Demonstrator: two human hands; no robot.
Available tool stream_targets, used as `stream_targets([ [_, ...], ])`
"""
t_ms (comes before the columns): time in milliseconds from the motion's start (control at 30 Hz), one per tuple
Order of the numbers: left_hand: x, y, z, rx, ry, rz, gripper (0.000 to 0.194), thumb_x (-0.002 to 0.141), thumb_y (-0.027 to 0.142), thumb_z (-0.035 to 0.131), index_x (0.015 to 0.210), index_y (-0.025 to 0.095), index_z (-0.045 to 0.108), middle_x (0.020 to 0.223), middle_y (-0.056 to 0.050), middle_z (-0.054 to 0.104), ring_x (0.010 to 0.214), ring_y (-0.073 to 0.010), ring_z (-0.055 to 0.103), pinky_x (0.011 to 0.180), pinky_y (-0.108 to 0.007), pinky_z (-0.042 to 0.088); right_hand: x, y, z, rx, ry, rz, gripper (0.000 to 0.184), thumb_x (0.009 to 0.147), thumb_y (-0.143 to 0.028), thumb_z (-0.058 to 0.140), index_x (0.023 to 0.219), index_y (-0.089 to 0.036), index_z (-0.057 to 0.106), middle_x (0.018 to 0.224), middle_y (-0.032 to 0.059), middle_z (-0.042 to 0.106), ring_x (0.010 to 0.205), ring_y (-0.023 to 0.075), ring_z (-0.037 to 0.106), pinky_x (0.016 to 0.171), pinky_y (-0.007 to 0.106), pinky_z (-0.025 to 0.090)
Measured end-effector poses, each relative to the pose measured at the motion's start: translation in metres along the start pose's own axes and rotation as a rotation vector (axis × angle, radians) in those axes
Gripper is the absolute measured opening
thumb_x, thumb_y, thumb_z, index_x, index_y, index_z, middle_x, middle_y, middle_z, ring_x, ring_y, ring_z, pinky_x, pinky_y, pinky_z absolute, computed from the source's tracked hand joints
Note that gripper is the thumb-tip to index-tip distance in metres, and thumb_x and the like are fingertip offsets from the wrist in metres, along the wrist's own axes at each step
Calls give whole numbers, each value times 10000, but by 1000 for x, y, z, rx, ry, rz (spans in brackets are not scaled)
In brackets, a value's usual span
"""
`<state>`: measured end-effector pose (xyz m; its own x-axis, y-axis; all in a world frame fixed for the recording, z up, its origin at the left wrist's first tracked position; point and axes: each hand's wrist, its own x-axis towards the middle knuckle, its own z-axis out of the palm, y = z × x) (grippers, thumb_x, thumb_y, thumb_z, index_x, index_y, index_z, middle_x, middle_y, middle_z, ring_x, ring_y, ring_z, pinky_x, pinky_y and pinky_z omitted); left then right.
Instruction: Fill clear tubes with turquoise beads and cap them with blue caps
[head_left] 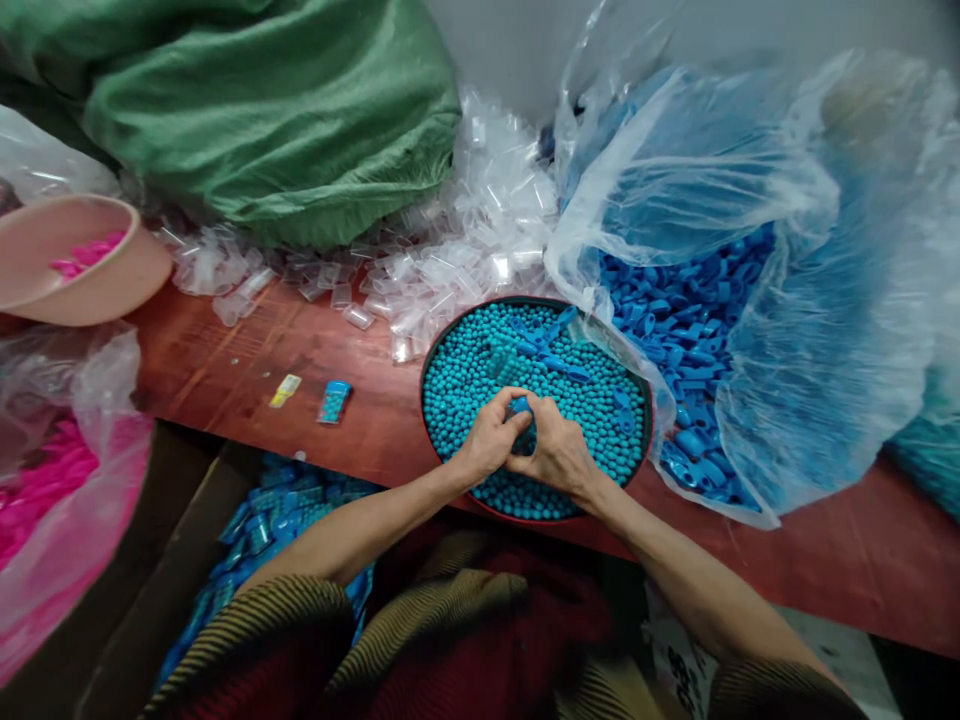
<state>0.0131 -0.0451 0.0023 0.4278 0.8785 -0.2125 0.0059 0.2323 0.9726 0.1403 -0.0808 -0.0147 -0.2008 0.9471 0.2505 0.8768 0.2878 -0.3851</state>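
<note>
Over a round tub (424,400) full of small teal balls (465,360), my two hands meet around a small container with a blue cap (519,405). The fingers of my left hand (489,437) are closed on its cap from the left. My right hand (559,450) wraps it from the other side, hiding most of its body. Several loose blue caps (551,360) lie on the balls behind my hands, and one blue cap (624,412) rests at the right. A filled container with a blue cap (334,402) lies on the red table to the left.
Clear empty containers (450,270) are heaped behind the tub, beneath a green cloth sack (285,120). An open plastic bag (817,330) of blue caps stands at right. A pink bowl (82,265) sits far left. Below the table edge are finished blue containers (262,530).
</note>
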Motion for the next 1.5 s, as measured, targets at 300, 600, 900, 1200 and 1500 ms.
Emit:
stream_targets([
  [300, -14, -1, -42, 447, 78, 64, 251, 832, 276, 472, 1040, 183, 576, 811, 6, 585, 668, -116, 499, 659, -233, 435, 8, -31, 6, -11, -236, -28, 658, 846, -491, 499, 1356, -107, 338, 1041, 153, 598, 750, 244, 626, 522, 318, 481],
  [600, -42, 25, -126, 1208, 586, 83, 403, 854, 318, 444, 1212, 174, 564, 1046, -105, 641, 966, -260, 578, 867, -378, 443, 41, 50, -18, -338, -86, 191, 298, 912, -275, 413, 1131, -159, 577, 1019, 129, 634, 960, 258, 560, 766, 334, 429],
  [900, 41, 2, -31, 1063, 166, 231, 342, 874, 262, 492, 1206, 192, 543, 1095, -75, 640, 956, -213, 612, 843, -317, 463, 36, 76, -20, -254, -257, 233, 252, 869, -225, 452, 1055, -160, 610, 967, 111, 623, 863, 219, 586, 728, 304, 434],
  [1200, 70, -8, -18, 982, 209, 126, 375, 821, 208, 563, 1186, 165, 491, 1052, -82, 613, 978, -220, 592, 868, -341, 454, 22, 84, -29, -139, -131, 317, 310, 902, -342, 436, 1113, -179, 593, 1003, 105, 637, 920, 229, 609, 770, 329, 462],
  [1500, 64, -9, -12, 1093, 191, 143, 395, 801, 188, 578, 1186, 209, 491, 1123, -93, 547, 1001, -234, 575, 864, -351, 463, 24, 62, -32, -354, -361, 350, 329, 914, -339, 433, 1157, -152, 552, 984, 124, 681, 873, 254, 653, 609, 283, 409],
])
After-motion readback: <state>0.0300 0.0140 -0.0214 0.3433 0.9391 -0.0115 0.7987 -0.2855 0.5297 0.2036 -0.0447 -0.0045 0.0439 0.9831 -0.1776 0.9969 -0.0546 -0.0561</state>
